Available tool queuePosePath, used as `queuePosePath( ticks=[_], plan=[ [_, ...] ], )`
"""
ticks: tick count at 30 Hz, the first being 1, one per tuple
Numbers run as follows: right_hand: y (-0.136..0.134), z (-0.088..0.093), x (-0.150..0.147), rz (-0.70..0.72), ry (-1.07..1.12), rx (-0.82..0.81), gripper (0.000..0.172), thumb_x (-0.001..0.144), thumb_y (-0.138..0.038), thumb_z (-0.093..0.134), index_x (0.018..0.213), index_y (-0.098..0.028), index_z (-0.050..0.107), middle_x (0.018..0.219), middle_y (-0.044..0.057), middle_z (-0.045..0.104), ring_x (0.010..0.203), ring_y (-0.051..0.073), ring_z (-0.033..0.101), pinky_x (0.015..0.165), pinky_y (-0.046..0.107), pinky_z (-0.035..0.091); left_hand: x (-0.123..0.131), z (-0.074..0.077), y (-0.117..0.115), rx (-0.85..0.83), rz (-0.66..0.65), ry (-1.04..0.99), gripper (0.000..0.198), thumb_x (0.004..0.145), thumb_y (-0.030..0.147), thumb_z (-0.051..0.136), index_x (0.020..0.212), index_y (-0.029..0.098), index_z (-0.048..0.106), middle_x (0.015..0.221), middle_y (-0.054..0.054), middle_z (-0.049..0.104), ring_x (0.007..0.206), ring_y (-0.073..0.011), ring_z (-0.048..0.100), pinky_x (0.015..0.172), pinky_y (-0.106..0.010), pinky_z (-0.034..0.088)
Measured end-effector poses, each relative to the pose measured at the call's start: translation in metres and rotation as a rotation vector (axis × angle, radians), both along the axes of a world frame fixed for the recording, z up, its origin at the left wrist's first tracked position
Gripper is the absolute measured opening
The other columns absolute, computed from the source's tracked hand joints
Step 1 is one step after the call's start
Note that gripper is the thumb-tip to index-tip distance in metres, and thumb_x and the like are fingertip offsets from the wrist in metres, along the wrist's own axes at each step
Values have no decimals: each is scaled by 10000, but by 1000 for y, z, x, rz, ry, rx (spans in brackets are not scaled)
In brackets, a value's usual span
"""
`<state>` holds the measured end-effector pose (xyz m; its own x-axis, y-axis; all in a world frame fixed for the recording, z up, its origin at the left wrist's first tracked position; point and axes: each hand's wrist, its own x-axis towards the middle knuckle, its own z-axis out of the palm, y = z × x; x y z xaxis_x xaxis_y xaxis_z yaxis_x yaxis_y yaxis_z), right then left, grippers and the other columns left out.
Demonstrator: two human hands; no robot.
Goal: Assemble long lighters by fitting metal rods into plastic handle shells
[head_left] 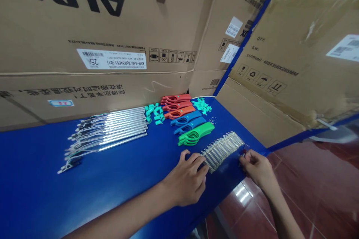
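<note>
My left hand rests at the near left end of a row of small, slim, clear-and-metallic pieces. Its fingers are bent but apart, and the fingertips touch or nearly touch the row. Just off the row's right end, by the table edge, my right hand has thumb and fingers pinched together. Whatever sits in that pinch is too small and hidden to name; something clear shows by the fingertips. Beyond the row lie hollow-gripped plastic handles: green, blue, orange and red.
Thin silver rods with white wires lie side by side on the blue table. Small teal caps and teal pieces flank the handles. Cardboard walls rise behind and at right. Tiled floor shows beyond the edge.
</note>
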<state>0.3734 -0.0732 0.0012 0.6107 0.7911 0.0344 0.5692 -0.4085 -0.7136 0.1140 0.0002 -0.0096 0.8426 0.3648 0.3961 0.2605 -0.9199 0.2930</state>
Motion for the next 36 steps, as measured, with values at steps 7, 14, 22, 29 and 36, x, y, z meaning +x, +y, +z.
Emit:
queuePosePath(
  ticks=[7, 14, 22, 29, 36],
  plan=[
    [1, 1, -2, -17, 24, -31, 314, 641, -438, 559, 547, -228, 345, 419, -24, 488, 372, 114, 446, 387, 220, 324, 0, 0, 0, -9, -3, -5, 248, 922, 237, 430, 1127, 155, 543, 1150, -112, 562, 1117, -253, 470, 963, -483, 285],
    [0, 3, -6, -11, 0, -27, 304, 650, -439, 540, 543, -228, 349, 423, -22, 502, 373, 113, 449, 387, 219, 322, 0, 0, 0, 4, 1, 3, 234, 914, 243, 456, 1114, 163, 549, 1143, -100, 557, 1110, -244, 471, 962, -470, 294],
    [-14, -3, -30, 53, 35, -25, 332, 702, -431, 550, 559, -230, 327, 418, -35, 471, 359, 103, 423, 381, 217, 298, 0, -1, 0, 4, -8, -11, 247, 920, 243, 438, 1126, 157, 544, 1152, -116, 555, 1116, -257, 467, 963, -480, 289],
    [-21, 2, -44, 117, 19, -69, 341, 728, -421, 533, 570, -230, 299, 425, -46, 428, 387, 95, 384, 408, 222, 292, -1, 1, 0, -19, -20, -8, 242, 927, 231, 411, 1109, 153, 550, 1134, -121, 556, 1117, -261, 467, 958, -485, 295],
    [-26, -1, -49, 146, 21, -75, 355, 727, -416, 533, 576, -229, 272, 424, -59, 358, 395, 88, 346, 408, 222, 258, -1, 1, 0, -19, -19, -12, 245, 919, 231, 420, 1115, 151, 545, 1129, -120, 557, 1111, -260, 471, 952, -485, 302]
  ],
)
